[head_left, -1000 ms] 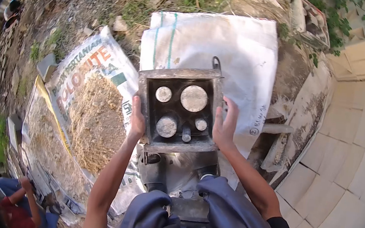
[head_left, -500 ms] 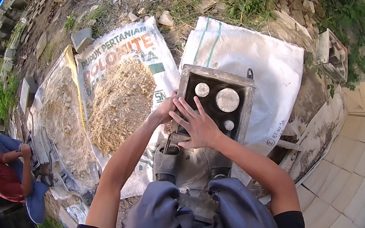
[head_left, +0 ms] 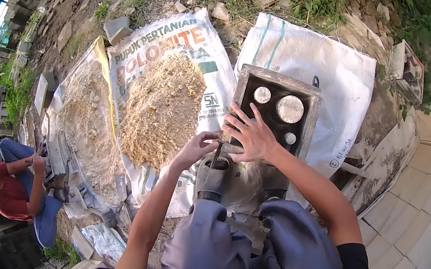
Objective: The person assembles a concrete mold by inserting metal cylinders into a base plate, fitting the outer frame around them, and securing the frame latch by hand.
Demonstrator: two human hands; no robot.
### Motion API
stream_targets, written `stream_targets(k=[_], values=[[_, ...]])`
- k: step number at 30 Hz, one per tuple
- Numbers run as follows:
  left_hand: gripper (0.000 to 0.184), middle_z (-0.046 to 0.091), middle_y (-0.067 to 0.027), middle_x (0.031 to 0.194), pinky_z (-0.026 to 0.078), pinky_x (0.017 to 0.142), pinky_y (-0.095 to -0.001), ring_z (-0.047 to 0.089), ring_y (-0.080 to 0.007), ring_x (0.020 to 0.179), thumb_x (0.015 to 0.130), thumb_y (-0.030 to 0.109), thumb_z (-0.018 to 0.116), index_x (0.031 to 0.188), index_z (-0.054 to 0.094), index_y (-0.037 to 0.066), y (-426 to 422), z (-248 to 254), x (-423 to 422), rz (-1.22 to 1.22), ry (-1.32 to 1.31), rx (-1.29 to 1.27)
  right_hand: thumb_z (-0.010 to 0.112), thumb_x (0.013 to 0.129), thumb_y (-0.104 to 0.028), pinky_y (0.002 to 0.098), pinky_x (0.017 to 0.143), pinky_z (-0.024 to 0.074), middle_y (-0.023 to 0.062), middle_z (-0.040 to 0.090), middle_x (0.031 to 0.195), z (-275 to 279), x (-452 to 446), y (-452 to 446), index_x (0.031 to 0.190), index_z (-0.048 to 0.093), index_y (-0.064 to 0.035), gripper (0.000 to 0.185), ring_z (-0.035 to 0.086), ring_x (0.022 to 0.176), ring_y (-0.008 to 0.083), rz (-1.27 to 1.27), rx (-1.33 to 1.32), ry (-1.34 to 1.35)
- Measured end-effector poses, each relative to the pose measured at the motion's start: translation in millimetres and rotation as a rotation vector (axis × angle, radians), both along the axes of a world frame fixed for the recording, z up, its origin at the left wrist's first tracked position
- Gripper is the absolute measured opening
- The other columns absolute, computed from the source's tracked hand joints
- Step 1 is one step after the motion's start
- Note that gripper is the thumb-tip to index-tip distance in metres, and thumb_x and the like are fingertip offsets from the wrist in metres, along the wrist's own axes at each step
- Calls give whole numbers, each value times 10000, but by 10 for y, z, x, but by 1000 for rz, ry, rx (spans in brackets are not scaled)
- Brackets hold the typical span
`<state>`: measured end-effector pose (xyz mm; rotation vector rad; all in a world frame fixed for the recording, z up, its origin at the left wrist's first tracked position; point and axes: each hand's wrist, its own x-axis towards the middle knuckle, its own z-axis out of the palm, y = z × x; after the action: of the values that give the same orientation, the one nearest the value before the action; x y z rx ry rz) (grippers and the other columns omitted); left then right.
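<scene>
A grey, box-shaped mould (head_left: 312, 120) sits on a white sack in front of me, its inside dark. Three round, pale discs of different sizes show inside, the largest disc (head_left: 290, 109) at the right. My right hand (head_left: 253, 137) lies over the box's near left corner, fingers spread and palm down. Lower left of it, my left hand (head_left: 195, 151) has thumb and forefinger pinched at a thin metal latch (head_left: 217, 154) by that corner. The fingertips partly cover where they meet the latch. My boots (head_left: 211, 180) stand just below the box.
Left of the box, a heap of tan sand (head_left: 161, 111) lies on a printed sack (head_left: 206, 41). A person in a red shirt (head_left: 11, 195) sits at the far left. Pale slabs (head_left: 406, 214) line the right side. A wooden box (head_left: 406, 72) stands at upper right.
My left hand has moved down from the box's left side to the latch at the near corner. My right hand stays spread on the box. The view has shifted slightly.
</scene>
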<state>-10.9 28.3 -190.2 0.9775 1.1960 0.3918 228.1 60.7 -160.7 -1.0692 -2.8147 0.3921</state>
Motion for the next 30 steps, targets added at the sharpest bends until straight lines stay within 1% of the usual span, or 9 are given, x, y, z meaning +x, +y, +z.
stream_targets(k=[5,10,16,18,20,22,25,27,30], values=[[505,641,-125,1171,449,961,-317,593,-173,1089,928,293,649,1272,516,-51,-116,-242,-21,-103,-154,-249,654,697,-617,623,1124,179,60,418,1404,-20,-3,-24,1281,555,-141,760,188,1447,282,-1,38,23],[366,679,-119,1054,528,830,-273,660,-170,963,985,241,554,1166,574,-76,-180,-236,42,-134,-51,-70,636,705,-645,618,1129,182,60,401,1439,32,-9,-17,1327,529,-139,808,157,1457,280,7,34,-27],[342,636,-99,793,527,713,-334,627,-190,716,1038,277,378,1056,567,-8,-346,-730,87,345,-683,-501,666,686,-615,613,1126,198,69,412,1426,-11,0,-19,1309,539,-131,799,175,1451,282,5,37,6],[298,595,-91,737,523,729,-358,607,-224,694,1005,258,457,1050,551,-22,-437,-678,341,452,-376,-443,665,689,-617,613,1124,200,69,417,1419,-13,1,-25,1300,541,-129,791,187,1447,283,2,44,26],[269,596,-98,724,519,736,-383,610,-258,700,952,202,548,1055,541,-46,-543,-502,546,408,210,437,664,694,-619,610,1122,206,70,417,1418,-2,10,-36,1292,543,-122,786,198,1444,284,-2,47,34],[284,622,-123,767,520,756,-406,618,-286,715,910,152,608,1065,532,-74,-570,-268,527,264,381,726,668,699,-615,608,1121,210,75,420,1414,-2,15,-39,1292,539,-115,787,201,1443,285,5,59,49],[263,643,-116,812,528,738,-373,627,-243,714,960,191,553,1065,557,-51,-524,-245,437,152,435,534,675,700,-607,608,1120,215,80,424,1408,0,8,-29,1292,538,-110,785,198,1444,285,3,36,44],[265,652,-94,822,532,729,-319,645,-186,742,1007,224,478,1050,578,-18,-490,-299,349,371,-176,-91,678,698,-604,609,1119,216,83,423,1409,-7,11,-38,1291,538,-110,785,197,1445,287,9,42,54],[305,658,-71,805,531,678,-287,652,-148,727,1036,252,408,1009,591,9,-491,-530,302,439,-465,-274,683,693,-599,610,1118,218,87,422,1412,-13,4,-22,1287,541,-111,782,196,1446,287,8,47,60]])
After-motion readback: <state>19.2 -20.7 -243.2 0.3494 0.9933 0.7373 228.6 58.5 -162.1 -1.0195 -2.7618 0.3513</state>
